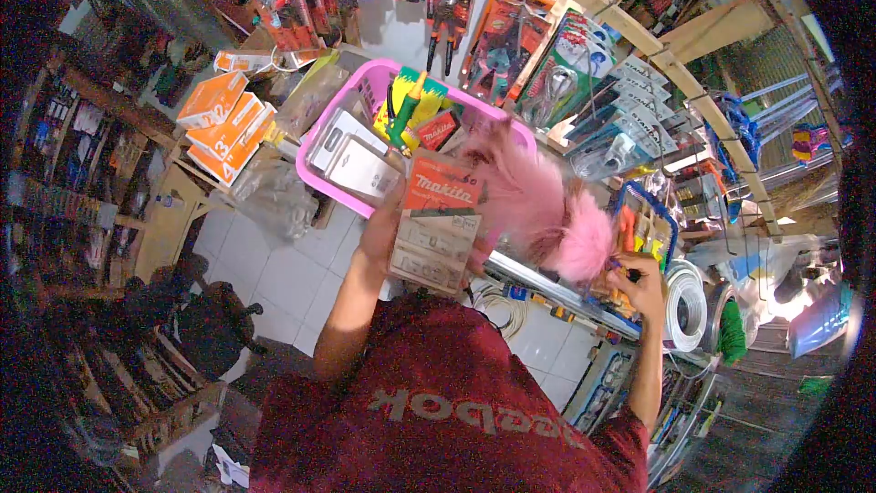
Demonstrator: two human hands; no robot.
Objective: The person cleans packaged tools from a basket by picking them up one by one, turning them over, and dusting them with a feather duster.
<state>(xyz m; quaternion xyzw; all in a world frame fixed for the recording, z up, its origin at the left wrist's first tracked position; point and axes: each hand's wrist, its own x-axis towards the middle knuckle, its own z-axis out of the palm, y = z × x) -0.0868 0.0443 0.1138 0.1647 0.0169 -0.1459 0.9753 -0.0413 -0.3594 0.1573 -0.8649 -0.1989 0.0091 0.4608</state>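
My left hand point(379, 230) is wrapped round a brown and red Makita box point(436, 224), upright in front of my chest; fingertips show at its right edge. On the right, my right hand point(641, 285) is closed round the dark handle of a pink feather duster point(586, 239). The duster's fluffy head, partly blurred, reaches left over the right side of a pink basket point(316, 179). In the basket are a white package point(354, 164), a green tool with a yellow tip point(401, 114) and a smaller red Makita pack point(438, 131).
Orange and white boxes point(228, 132) stand left of the basket, beside a clear plastic bag point(274, 196). Packaged tools point(447, 14) hang beyond it. A coil of white cable point(684, 306) lies right of my right hand. A dark stool point(214, 324) is at lower left.
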